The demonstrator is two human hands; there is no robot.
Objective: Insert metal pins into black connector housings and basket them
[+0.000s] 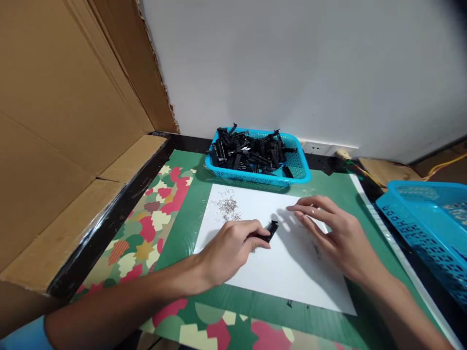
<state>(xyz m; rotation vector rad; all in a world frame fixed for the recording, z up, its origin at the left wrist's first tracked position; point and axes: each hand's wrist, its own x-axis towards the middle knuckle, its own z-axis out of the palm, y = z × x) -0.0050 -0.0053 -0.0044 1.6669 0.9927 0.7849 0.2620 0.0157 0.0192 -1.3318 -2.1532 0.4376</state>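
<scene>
My left hand (pixel 237 248) is closed around a small black plastic part (pixel 272 229), gripping it between thumb and fingers just above a white sheet of paper (pixel 277 272). One end of the part sticks out past the fingertips. To its right hovers my right hand (pixel 333 231) over the sheet, fingers stretched out with nothing visible in them. A heap of tiny metal pieces (pixel 228 206), perhaps springs or clips, lies on the upper left of the paper. Some small dark pieces (pixel 316 250) lie beside my right hand.
Behind the paper stands a blue plastic basket (pixel 251 177) holding many similar black parts. A second blue basket (pixel 419 214) is at the right edge. Cardboard (pixel 73 121) rises on the left. A plug (pixel 343 154) with wires sits by the wall sockets.
</scene>
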